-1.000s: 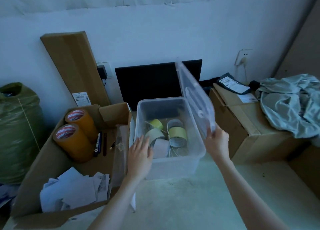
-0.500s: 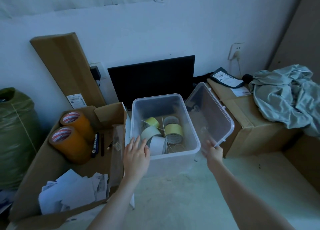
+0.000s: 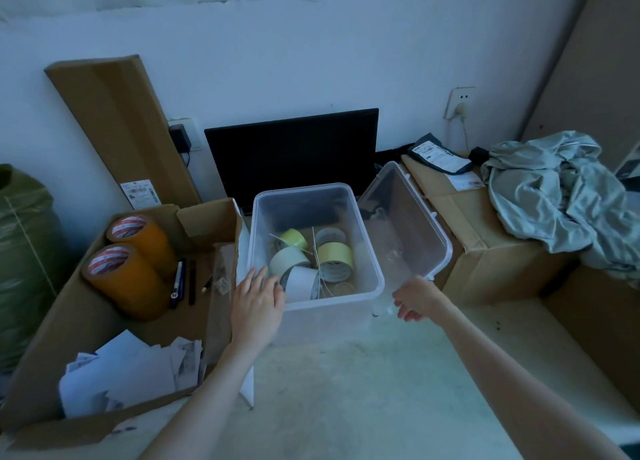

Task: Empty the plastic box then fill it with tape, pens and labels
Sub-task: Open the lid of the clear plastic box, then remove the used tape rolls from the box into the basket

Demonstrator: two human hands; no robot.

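The clear plastic box (image 3: 317, 248) sits mid-frame, open, holding several tape rolls (image 3: 334, 255). The left hand (image 3: 258, 307) rests with fingers spread flat on its 8 o'clock corner. At 3 o'clock the lid (image 3: 407, 224) leans against a cardboard carton (image 3: 485, 251); the right hand (image 3: 417, 298) pinches its near edge. 2 brown tape rolls (image 3: 130, 276), pens (image 3: 180, 283) and paper labels (image 3: 128, 373) lie in the cardboard tray (image 3: 52, 338) at 9 o'clock.

Your two arms are bare from the bottom edge of the view up to the wrists: no sleeves, no gloves. Your left hand (image 3: 257, 303) carries no ring, watch or band on the side that shows, and neither does your right hand (image 3: 417, 298). Both forearms are slim and smooth, with no marks or bandages. The dim bluish light hides your fingernails.
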